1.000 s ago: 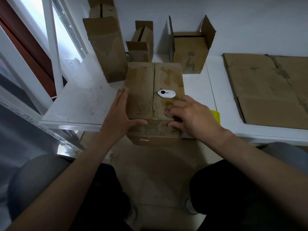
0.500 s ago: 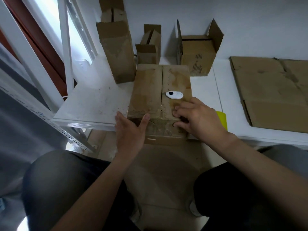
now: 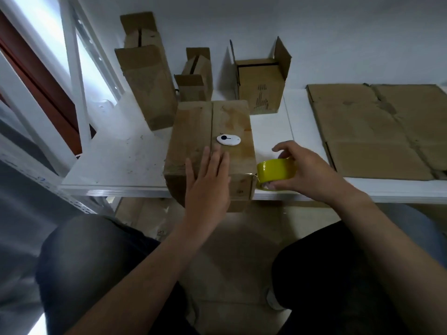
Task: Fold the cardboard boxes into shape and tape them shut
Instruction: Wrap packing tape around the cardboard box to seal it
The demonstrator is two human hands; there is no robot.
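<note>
At the near edge of the white tabletop [image 3: 116, 163], a closed cardboard box [image 3: 193, 131] stands with its two top flaps meeting along a centre seam; its near end overhangs the tabletop edge. The left hand [image 3: 208, 182] lies flat on the near part of the box top, fingers straight and slightly spread, fingertips across the seam. A small white oval object [image 3: 228, 140] with a black mark rests on the right flap, just beyond those fingertips. The right hand [image 3: 307, 170] grips a yellow roll of tape [image 3: 275, 170], fingers curled over the top and thumb underneath, holding it just beside the near right corner of the box; whether the roll touches the box cannot be told. At the back of the tabletop stand three more boxes: a tall box [image 3: 147, 85] at the left, a small box [image 3: 196, 76] in the middle, and an open box [image 3: 261, 85] with raised flaps at the right. A flattened sheet of cardboard [image 3: 377, 131] lies on the right side of the tabletop, well apart from the hands. The person's knees show below.
</note>
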